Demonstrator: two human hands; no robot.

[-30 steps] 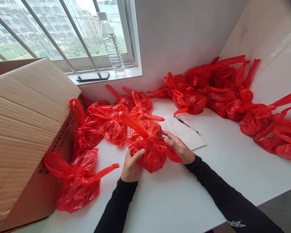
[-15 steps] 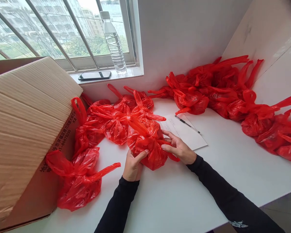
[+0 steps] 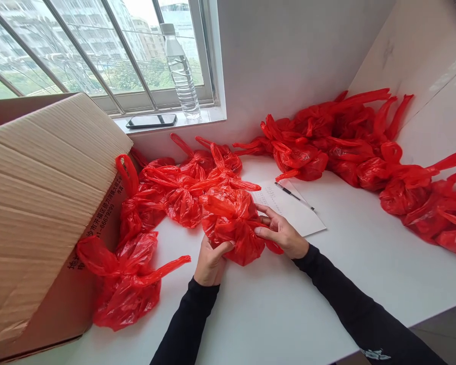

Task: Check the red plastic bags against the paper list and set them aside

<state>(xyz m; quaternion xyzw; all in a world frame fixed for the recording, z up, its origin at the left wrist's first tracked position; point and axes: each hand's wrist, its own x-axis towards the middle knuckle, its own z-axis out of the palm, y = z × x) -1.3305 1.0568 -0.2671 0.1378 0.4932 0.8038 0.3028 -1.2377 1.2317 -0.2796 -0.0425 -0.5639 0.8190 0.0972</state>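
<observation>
Between my two hands is a knotted red plastic bag point(image 3: 231, 218), bulging and wrinkled, just above the white table point(image 3: 273, 299). My left hand point(image 3: 212, 257) grips its near left side, thumb on top and the other fingers hidden beneath. On the right side of the same bag, my right hand point(image 3: 283, 233) is closed, with thumb and fingers pinching the plastic near the knot. What the bag contains cannot be made out. Another tied red bag point(image 3: 127, 284) lies to the left of my left hand, one handle sticking out to the right.
An open cardboard box point(image 3: 41, 218) stands at the left. More red bags point(image 3: 182, 195) cluster behind my hands, and a long row of red bags point(image 3: 357, 142) follows the wall. Paper point(image 3: 289, 213) and a pen point(image 3: 294, 196) lie beyond my right hand. A water bottle point(image 3: 184, 81) and phone point(image 3: 152, 121) occupy the sill.
The loose handle on top of the held bag has sunk lower and lies flatter. Both hands keep nearly the same grip. The whole view has shifted slightly.
</observation>
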